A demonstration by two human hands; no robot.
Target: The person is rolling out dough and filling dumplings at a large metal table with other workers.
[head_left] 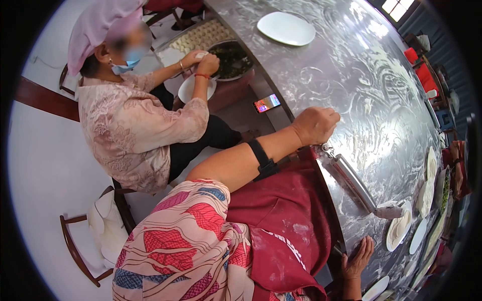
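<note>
My left hand (316,125) is closed in a fist over the edge of the metal table (326,65); what it holds, if anything, is hidden. Close to it lies a metal rolling pin (354,183), its near end just below the fist and its grey handle (389,212) pointing to the lower right. My right hand (359,258) is open, fingers stretched out on the table's edge at the lower right, touching no tool. A plate with pale dough (399,228) lies beyond the rolling pin's handle. White flour smears cover the tabletop.
A masked person (135,115) sits at the left, hands together near a bowl of dark green filling (231,60) and a tray of dumplings (203,37). A phone (266,103) lies below the table edge. A white plate (286,28) is at the top; more plates stand right.
</note>
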